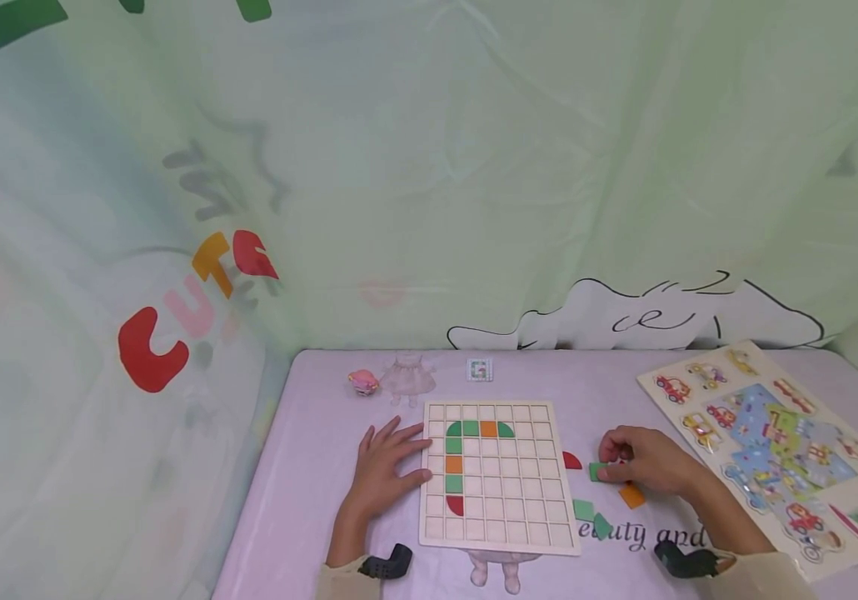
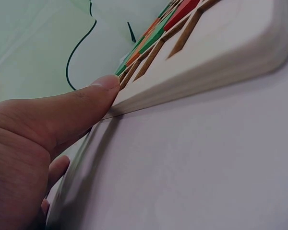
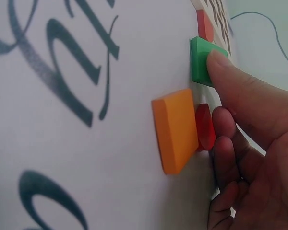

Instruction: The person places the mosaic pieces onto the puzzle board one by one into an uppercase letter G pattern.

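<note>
A pale wooden grid board (image 1: 504,483) lies flat, with green, orange and red tiles set in a hooked line on its left part. My left hand (image 1: 387,467) is at the board's left edge, fingers spread. In the left wrist view its thumb (image 2: 98,93) touches the board's rim. To the right of the board, my right hand (image 1: 646,458) pinches a green square tile (image 3: 201,62), thumb against its face. An orange square tile (image 3: 175,132) and a red tile (image 3: 205,127) lie beside those fingers. The fingertip behind the green tile is hidden.
A red rounded tile (image 1: 571,461), a green square (image 1: 583,510) and a green rounded tile (image 1: 602,527) lie right of the board. Farther right is a large picture puzzle board (image 1: 781,450). Behind the grid stand a small pattern card (image 1: 479,370) and a pink toy (image 1: 363,382).
</note>
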Available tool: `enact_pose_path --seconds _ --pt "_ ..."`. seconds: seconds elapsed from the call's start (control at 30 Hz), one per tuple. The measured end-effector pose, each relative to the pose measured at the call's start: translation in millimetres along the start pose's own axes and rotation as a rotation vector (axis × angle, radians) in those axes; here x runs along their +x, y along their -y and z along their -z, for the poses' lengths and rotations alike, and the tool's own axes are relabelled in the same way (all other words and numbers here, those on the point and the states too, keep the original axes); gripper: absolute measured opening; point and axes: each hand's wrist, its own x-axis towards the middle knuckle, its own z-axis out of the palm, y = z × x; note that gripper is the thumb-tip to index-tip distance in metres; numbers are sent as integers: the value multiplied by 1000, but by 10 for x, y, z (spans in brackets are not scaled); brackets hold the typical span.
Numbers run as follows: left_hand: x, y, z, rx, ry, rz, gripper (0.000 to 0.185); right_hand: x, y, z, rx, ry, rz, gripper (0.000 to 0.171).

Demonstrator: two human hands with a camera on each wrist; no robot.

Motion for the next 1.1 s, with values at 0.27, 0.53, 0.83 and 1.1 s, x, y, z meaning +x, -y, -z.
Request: enact_pose_path --seconds 0.27,0.53,0.83,1.1 --pt "-1 0 11 -12 -3 -7 50 -6 9 14 16 6 -9 28" --pt "-2 -1 9 12 7 -4 50 7 9 -5 35 2 -32 27" --pt "-6 -1 17 -8 8 -7 51 9 26 -6 60 11 -49 29" --pt "7 5 7 -2 8 -6 51 43 96 -26 70 -18 -11 28"
